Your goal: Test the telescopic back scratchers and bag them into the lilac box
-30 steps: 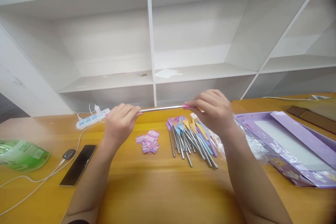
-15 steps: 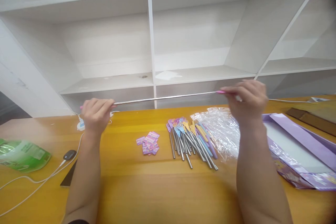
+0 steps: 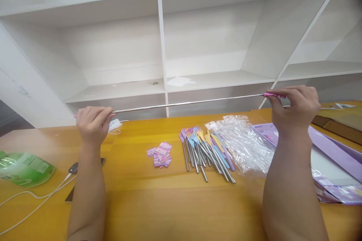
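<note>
A telescopic back scratcher (image 3: 186, 102) is stretched out in the air above the table, its thin metal rod running nearly level. My left hand (image 3: 93, 125) is closed around its handle end, where a bit of pink shows past the fist. At the other end my right hand (image 3: 296, 107) pinches the pink claw head. Below, a pile of back scratcher pieces (image 3: 200, 150) lies on the table, metal rods with purple, blue and yellow claws. Coloured handle sleeves (image 3: 220, 150) lie beside them. Small pink-purple cards (image 3: 161, 154) are heaped to the left of the pile.
Clear plastic bags (image 3: 240, 139) and an opened purple box (image 3: 330, 147) lie at the right. A green pouch (image 3: 26, 169), a dark phone (image 3: 69, 196) and white cables (image 3: 42, 196) are at the left. White shelving (image 3: 166, 45) rises behind the wooden table (image 3: 169, 211).
My hands have moved further apart, the right one well to the right and the left slightly left. The rod of the back scratcher is drawn out longer.
</note>
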A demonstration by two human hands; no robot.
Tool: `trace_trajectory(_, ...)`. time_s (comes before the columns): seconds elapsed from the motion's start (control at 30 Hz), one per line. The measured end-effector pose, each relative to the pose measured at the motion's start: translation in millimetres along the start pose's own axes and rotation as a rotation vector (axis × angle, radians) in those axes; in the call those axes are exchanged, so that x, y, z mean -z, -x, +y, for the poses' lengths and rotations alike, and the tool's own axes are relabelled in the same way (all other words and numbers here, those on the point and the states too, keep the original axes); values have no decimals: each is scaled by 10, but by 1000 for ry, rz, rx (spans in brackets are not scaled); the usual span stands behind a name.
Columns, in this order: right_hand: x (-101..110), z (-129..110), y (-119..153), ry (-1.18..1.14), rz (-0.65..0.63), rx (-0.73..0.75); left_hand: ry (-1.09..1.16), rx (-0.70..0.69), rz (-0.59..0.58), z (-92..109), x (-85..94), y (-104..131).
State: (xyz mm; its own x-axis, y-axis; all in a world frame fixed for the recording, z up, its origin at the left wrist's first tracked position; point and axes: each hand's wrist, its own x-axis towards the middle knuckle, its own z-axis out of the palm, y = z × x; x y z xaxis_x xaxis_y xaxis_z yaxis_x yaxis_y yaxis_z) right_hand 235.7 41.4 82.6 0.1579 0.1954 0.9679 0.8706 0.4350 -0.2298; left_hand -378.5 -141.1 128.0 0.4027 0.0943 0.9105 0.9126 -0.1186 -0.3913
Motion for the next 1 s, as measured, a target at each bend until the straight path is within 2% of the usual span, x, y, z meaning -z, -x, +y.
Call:
trace_trajectory(0.27,13,-103,6,-53,47,88,-5,2,26,-16,16,-42)
trace_trajectory(0.47,22,-149,-16,-29,50,55,-17,73,-33,10,52,-63)
trace_trajectory(0.6,35,-132,-34,-59,73,86,-38,34,-4,6,46,-73)
trace_trajectory(0.77,41,-72,-36,-46,27,57,-19,-55,49,19,48,-114)
trace_trajectory(1.0,53,-113,-14,-119,27,76,7,-39,50,41,62,-126)
